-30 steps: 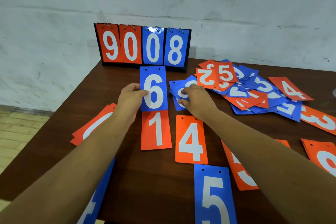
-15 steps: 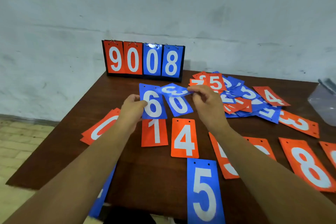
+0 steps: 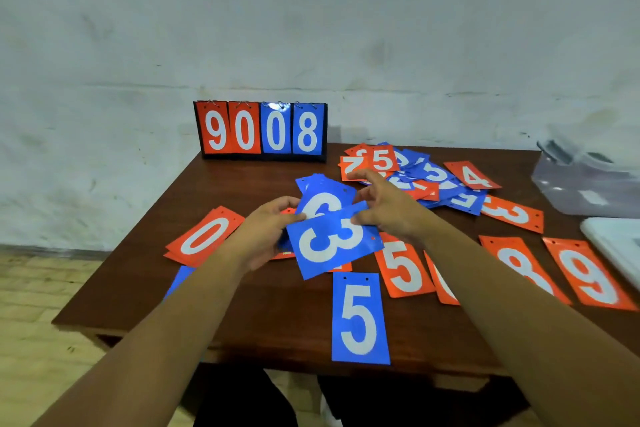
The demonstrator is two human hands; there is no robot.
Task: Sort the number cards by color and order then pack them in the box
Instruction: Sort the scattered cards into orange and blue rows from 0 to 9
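Above the middle of the brown table (image 3: 277,315) both my hands hold a small stack of blue number cards. A blue 3 card (image 3: 334,239) lies tilted on top, with a blue 6 card (image 3: 323,199) behind it. My left hand (image 3: 270,229) grips the stack's left edge and my right hand (image 3: 384,208) pinches the 3 card's right end. A blue 5 card (image 3: 360,319) lies flat near the front edge. Orange cards lie around: a 0 (image 3: 204,236), a 5 (image 3: 403,269), an 8 (image 3: 523,267), a 9 (image 3: 590,276), a 3 (image 3: 512,213). A mixed pile (image 3: 415,172) sits behind my right hand.
A flip scoreboard (image 3: 261,132) reading 9008 stands at the table's back by the wall. A clear plastic box (image 3: 588,184) sits at the right edge, with a white lid (image 3: 616,246) in front of it. Another blue card (image 3: 180,279) pokes out under my left forearm.
My right hand has brought the blue 3 card over onto the blue 6 held in my left hand, and the stack moved toward me. The camera tilted up and right.
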